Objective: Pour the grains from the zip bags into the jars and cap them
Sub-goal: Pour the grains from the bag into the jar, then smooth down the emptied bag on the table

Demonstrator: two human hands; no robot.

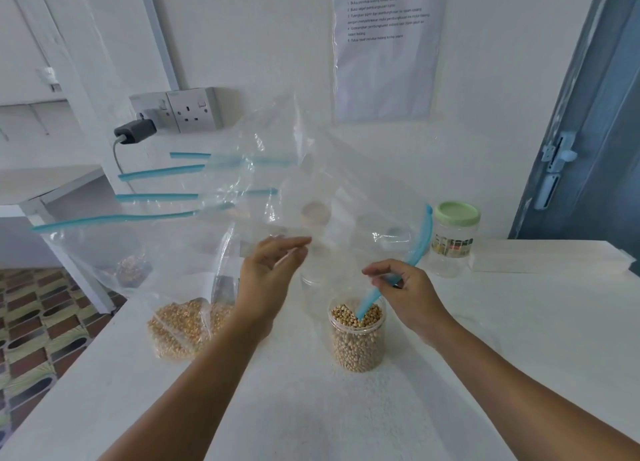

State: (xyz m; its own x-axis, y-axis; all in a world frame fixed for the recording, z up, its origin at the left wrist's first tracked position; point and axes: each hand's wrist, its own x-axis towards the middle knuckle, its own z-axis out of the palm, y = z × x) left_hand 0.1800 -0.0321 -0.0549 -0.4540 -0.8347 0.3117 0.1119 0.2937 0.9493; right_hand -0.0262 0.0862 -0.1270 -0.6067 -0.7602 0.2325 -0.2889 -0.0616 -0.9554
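Held an emptied clear zip bag (311,169) up over the middle of the white table (485,339), mouth turned down to the right, its blue zip strip (412,263) dipping into the open jar (356,336). Stood near the table's centre, that jar, uncapped and almost full of pale round beans (353,346). Pinched the blue strip just above the jar's rim with the right hand (405,291), thumb and fingers curled about it. Touched the bag's lower edge with the left hand (273,270), fingers fairly straight and reaching right; could not tell whether pinching the plastic or only steadying it.

Stood just behind the filled jar a second clear jar (313,287), seen blurred through the bag, contents not readable. Further right and far, a capped jar (453,242) with a pale green lid (457,213) and a label. Leaned up at the left side of the table more zip bags (138,239) with blue strips, the nearest one holding yellow grain (180,329), another something dark.

On the far wall, a double socket (187,109) with a grey plug (135,131), and a printed sheet (384,45). At far right, a blue door (588,131). At lower left, patterned floor tiles (45,322).
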